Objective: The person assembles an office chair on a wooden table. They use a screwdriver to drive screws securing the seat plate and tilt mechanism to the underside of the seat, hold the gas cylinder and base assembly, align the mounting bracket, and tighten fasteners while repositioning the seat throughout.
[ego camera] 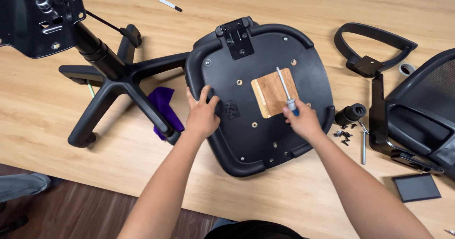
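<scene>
An upside-down black chair seat [265, 139] lies on the wooden table [57, 125], with a bare wooden patch [268, 97] showing in its middle. My left hand [202, 116] rests flat on the seat's left edge, fingers spread over the rim. My right hand [303, 120] grips a screwdriver [284, 85] by its blue handle; the shaft lies across the wooden patch with its tip pointing away from me. A black bracket [238, 39] is fixed at the seat's far edge.
A black five-star chair base [118, 78] with its mechanism plate [33, 21] lies at left, beside a purple cloth [163, 104]. At right are an armrest loop [374, 42], a mesh backrest [422, 111], a black cylinder [351, 113], loose screws [343, 135], and a dark pad [417, 188]. A marker [169, 4] lies far back.
</scene>
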